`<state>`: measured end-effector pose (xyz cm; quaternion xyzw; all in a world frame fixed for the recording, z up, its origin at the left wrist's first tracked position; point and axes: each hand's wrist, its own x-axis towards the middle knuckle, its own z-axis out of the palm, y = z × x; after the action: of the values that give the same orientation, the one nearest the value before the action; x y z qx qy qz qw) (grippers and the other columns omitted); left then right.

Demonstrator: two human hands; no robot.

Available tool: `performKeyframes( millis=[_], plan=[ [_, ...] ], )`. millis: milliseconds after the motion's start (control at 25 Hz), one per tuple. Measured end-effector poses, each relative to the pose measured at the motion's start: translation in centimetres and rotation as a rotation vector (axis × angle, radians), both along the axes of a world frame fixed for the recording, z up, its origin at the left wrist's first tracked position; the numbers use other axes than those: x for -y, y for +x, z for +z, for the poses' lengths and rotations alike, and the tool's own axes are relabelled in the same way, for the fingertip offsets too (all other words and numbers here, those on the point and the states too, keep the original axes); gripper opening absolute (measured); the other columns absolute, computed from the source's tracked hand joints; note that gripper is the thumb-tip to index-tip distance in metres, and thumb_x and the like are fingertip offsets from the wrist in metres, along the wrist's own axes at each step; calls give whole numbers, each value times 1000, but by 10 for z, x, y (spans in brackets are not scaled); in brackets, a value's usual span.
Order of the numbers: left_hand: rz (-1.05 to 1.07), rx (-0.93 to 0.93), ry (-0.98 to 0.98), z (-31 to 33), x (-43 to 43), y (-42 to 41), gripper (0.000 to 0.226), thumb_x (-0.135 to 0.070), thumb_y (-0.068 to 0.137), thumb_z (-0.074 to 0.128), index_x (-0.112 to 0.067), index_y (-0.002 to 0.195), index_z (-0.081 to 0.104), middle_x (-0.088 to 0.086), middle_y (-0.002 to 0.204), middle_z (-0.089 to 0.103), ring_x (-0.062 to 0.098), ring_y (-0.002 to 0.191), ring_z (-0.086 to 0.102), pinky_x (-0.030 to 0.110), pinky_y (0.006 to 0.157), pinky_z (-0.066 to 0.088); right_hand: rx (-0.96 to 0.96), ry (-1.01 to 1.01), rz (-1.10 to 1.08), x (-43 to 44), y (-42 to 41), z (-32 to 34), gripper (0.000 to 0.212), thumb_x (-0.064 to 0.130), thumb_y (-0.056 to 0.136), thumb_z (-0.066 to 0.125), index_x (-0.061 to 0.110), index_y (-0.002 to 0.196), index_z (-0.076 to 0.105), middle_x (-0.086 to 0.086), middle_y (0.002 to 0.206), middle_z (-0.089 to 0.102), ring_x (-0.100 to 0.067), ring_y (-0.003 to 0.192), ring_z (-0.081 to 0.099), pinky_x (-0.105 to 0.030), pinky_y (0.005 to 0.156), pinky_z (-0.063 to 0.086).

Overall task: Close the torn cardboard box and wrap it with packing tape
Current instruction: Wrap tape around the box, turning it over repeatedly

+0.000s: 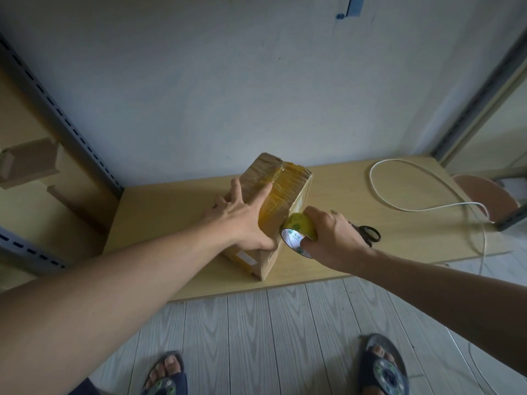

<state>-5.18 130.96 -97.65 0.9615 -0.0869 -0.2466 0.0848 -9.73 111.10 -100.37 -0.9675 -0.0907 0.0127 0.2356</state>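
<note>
On the low table (342, 252), near its middle, sits the box (288, 183), one corner turned toward the person. Glossy yellowish wraps already cover its far end, top and right side, so the flaps look closed and the taping seems well along.

The left hand (245, 218) lies flat on top, fingers straight and spread, gripping nothing. It probably presses down to pin the box against the sideways pull of the tape and hold the flaps shut.

The right hand (333, 238) is curled round the tape roll (299, 226), fingers over the rim and thumb at the core. The roll touches the box's right side near the front edge, likely so the strip comes off tight against the cardboard. Whether a strip is stretched from roll to box is too fine to tell.

Scissors (370, 233) lie just behind the right hand, handy for cutting. A white cord (379, 195) loops well apart, on the table's right.
</note>
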Motion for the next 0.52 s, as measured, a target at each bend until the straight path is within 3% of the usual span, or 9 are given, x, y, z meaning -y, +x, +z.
performKeyframes(
  millis=[80, 200, 240, 320, 400, 520],
  plan=[
    [60, -12, -149, 1, -11, 9, 123, -55, 71, 77, -57, 151, -17, 7, 165, -25, 44, 153, 9, 54, 118, 30, 48, 131, -27, 3, 2, 13, 24, 30, 72, 65, 23, 85, 46, 8, 61, 52, -17, 54, 50, -19, 45, 36],
    [132, -109, -552, -9, -42, 20, 124, -61, 59, 77, -51, 157, 3, 0, 162, 23, 24, 147, 32, 39, 116, 35, 153, 251, -75, -5, 16, 35, 24, 35, 68, 61, 22, 85, 49, 11, 60, 47, -6, 52, 43, -14, 48, 34],
    [174, -182, -717, -17, -53, 19, 127, -61, 53, 79, -47, 158, 9, -3, 155, 36, 19, 138, 44, 35, 111, 41, 153, 280, -67, -11, 22, 39, 24, 35, 70, 64, 22, 85, 50, 10, 63, 50, -9, 55, 46, -15, 49, 34],
    [226, -289, -924, -31, -68, 13, 130, -59, 45, 87, -38, 156, 22, -3, 145, 53, 13, 122, 61, 32, 102, 50, 110, 323, -4, -32, 31, 43, 24, 36, 73, 67, 20, 84, 53, 4, 70, 56, -21, 64, 53, -28, 57, 41],
    [207, -206, -892, -45, -79, 14, 116, -66, 46, 88, -36, 146, 36, -6, 134, 62, 9, 115, 65, 32, 99, 53, 53, 328, 83, -57, 38, 40, 25, 36, 78, 68, 17, 86, 54, 0, 77, 58, -24, 71, 54, -33, 60, 40],
    [154, -76, -807, -57, -92, 20, 89, -61, 62, 76, -32, 140, 44, -10, 127, 65, 9, 117, 63, 39, 102, 52, -31, 306, 116, -87, 49, 30, 20, 24, 84, 68, 15, 89, 51, -2, 84, 57, -22, 74, 50, -27, 57, 37]
  ],
)
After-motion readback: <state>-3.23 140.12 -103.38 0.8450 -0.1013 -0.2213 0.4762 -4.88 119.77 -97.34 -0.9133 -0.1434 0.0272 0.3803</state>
